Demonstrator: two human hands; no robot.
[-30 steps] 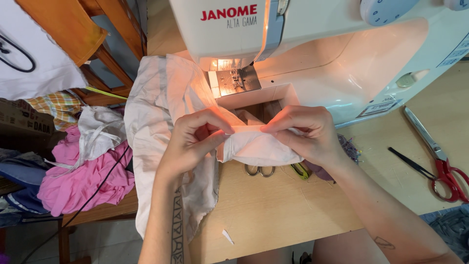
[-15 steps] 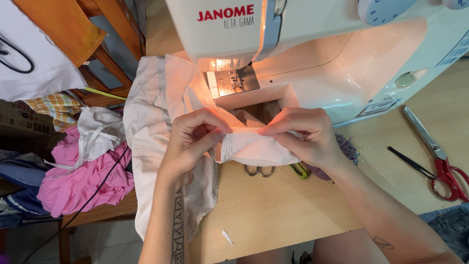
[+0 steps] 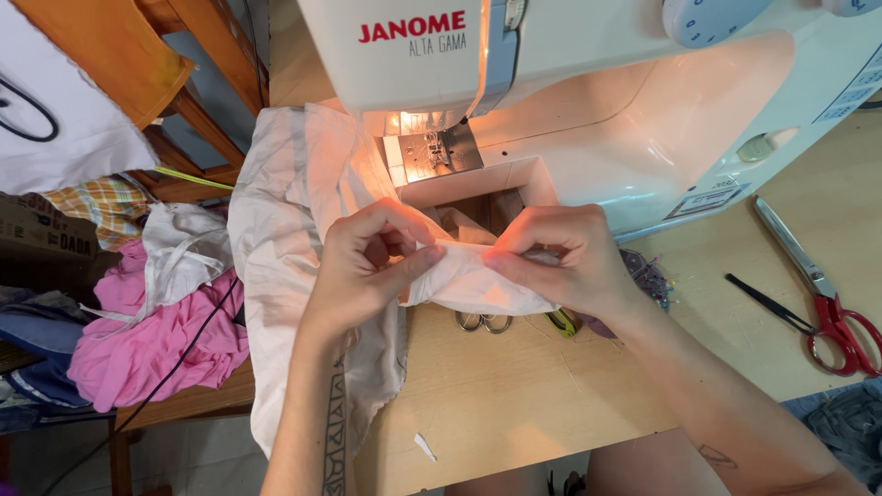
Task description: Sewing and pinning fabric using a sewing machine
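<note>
A white cloth (image 3: 285, 211) hangs off the left edge of the wooden table (image 3: 514, 395) and runs up to the white sewing machine (image 3: 597, 101), whose lit needle plate (image 3: 432, 152) is bare. My left hand (image 3: 367, 262) pinches a folded edge of this cloth just in front of the machine's free arm. My right hand (image 3: 556, 257) grips the same fold from the right, fingertips almost meeting the left ones. Both hands hold the cloth slightly above the table.
Red-handled scissors (image 3: 822, 298) lie at the right of the table. Small snips (image 3: 482, 321) and a yellow-green tool (image 3: 562, 321) peek out under the cloth. A pile of pink and white fabric (image 3: 156, 321) lies left, below a wooden chair (image 3: 119, 55).
The hands and the fold have shifted slightly left; the grip stays the same.
</note>
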